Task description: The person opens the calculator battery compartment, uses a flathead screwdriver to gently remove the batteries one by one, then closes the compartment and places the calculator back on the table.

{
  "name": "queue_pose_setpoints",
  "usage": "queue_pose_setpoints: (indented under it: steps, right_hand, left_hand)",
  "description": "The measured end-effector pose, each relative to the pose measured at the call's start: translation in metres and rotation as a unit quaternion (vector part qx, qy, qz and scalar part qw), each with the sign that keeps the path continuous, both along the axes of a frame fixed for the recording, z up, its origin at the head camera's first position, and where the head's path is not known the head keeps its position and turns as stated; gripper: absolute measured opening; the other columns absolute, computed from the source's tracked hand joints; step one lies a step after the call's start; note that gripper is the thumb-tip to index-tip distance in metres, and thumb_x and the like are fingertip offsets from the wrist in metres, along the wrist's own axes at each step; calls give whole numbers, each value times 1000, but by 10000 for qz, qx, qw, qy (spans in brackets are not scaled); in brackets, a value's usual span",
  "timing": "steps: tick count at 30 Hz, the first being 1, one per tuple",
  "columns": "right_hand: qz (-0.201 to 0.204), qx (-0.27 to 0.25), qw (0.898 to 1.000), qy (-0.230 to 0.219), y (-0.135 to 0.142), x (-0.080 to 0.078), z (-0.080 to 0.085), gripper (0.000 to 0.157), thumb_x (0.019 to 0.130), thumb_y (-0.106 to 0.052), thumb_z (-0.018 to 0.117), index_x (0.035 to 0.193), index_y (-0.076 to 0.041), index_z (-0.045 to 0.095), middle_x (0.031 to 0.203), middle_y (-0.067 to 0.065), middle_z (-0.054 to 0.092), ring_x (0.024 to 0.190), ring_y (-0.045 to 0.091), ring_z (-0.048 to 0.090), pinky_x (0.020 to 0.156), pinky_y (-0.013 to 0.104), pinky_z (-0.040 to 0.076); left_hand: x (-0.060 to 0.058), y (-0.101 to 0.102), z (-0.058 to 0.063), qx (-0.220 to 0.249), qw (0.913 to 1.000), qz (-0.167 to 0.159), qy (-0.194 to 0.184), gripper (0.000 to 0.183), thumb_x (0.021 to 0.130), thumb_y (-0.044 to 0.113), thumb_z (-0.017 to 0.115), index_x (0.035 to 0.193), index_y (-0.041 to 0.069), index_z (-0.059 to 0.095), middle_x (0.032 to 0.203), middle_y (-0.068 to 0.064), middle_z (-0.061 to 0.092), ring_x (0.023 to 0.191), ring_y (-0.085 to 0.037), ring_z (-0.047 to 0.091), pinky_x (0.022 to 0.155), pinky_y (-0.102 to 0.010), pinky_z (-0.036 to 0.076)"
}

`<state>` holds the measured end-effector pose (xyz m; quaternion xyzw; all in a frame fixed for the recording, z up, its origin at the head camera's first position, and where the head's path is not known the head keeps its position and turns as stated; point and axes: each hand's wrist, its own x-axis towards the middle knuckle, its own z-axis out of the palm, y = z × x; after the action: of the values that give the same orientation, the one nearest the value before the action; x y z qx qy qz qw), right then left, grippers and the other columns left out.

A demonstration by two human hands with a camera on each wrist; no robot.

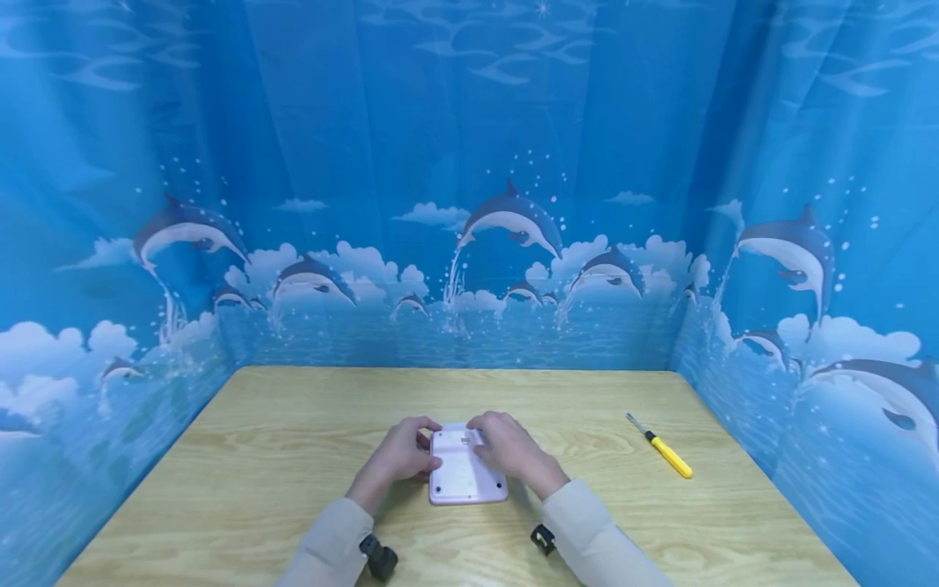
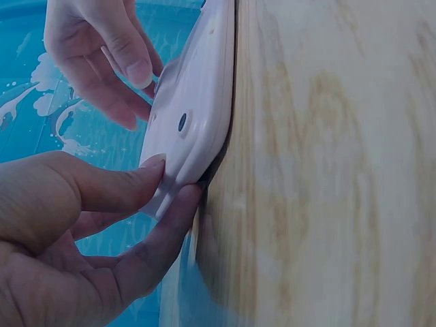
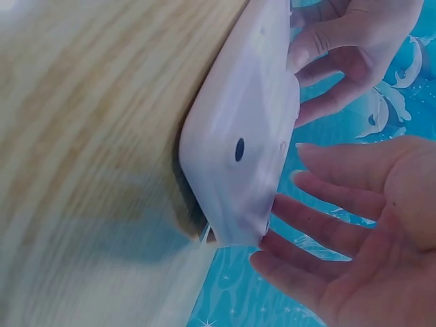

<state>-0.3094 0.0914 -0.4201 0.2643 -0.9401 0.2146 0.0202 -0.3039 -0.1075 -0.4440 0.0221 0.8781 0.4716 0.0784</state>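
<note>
A pale pink calculator (image 1: 464,477) lies back side up on the table, with small dark feet at its corners. At its left edge my left hand (image 1: 399,451) pinches it, thumb on the back and a finger under the rim, as the left wrist view shows. My right hand (image 1: 509,444) is over the far right part. In the right wrist view its fingers (image 3: 320,228) are loosely extended, some fingertips at the calculator's far edge (image 3: 242,235), and the thumb stands off the surface. The calculator's front faces down and is hidden.
A screwdriver (image 1: 669,456) with a yellow handle lies to the right on the wooden table (image 1: 293,416), its tip toward the back. Blue curtains (image 1: 455,122) with dolphins enclose the table at the back and sides.
</note>
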Motion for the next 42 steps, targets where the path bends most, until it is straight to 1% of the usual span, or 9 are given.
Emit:
queue_pose_setpoints:
  steps: [5,14,17,21,24,31,38,42]
  right_hand:
    - [-54,28,10000,41,-4,-3,-1,28,89,-3,75,116,3,73,114,20,74,107,33,71,98,47,58]
    - [-17,-3,10000,96,-10,-11,-5,22,91,-2,72,112,1,75,118,20,75,112,34,71,99,45,58]
    - [27,116,9997,205,-11,-15,-7,21,91,-2,73,111,1,76,116,20,76,110,33,72,96,43,60]
    - [99,279,9989,376,-13,-19,-7,18,90,-3,74,107,0,77,111,18,77,102,31,74,89,39,62]
    - [102,339,9985,408,-14,-21,-7,17,90,-4,74,106,-1,78,109,17,78,98,29,75,85,37,62]
    - [60,385,9984,417,-16,-19,-4,14,91,-5,74,104,-2,79,106,16,79,96,28,75,84,36,62]
    - [77,399,9980,482,-21,-16,-3,11,92,-3,73,100,-2,79,100,16,79,88,25,75,78,31,62]
    - [107,392,9980,486,-21,-16,-3,11,91,-2,73,100,-2,79,100,16,79,87,24,75,76,28,62]
  left_hand:
    - [0,-1,0,15,10000,18,39,54,83,-8,78,134,2,62,103,-18,65,74,-22,67,59,-29,61]
    - [2,0,0,-14,10000,92,36,54,83,-7,78,133,1,62,102,-17,64,74,-21,66,59,-29,61]
    - [1,1,-1,-24,9999,120,4,54,82,-7,78,134,2,62,102,-17,64,75,-22,66,59,-28,61]
    - [0,2,-1,-57,9998,178,-12,55,82,-7,78,134,3,62,103,-17,64,75,-22,66,59,-27,61]
    - [0,2,-1,-47,9998,183,-3,56,81,-7,78,134,2,62,103,-17,64,75,-22,66,59,-27,61]
    - [0,3,0,1,9999,131,23,55,82,-7,78,133,2,62,101,-17,63,74,-22,65,59,-28,61]
    - [1,2,-2,-93,9999,108,15,53,83,-6,78,132,3,63,100,-15,63,73,-21,65,58,-28,60]
    - [1,2,-2,-129,9998,141,5,53,83,-6,78,133,4,63,100,-15,64,74,-21,66,58,-28,60]
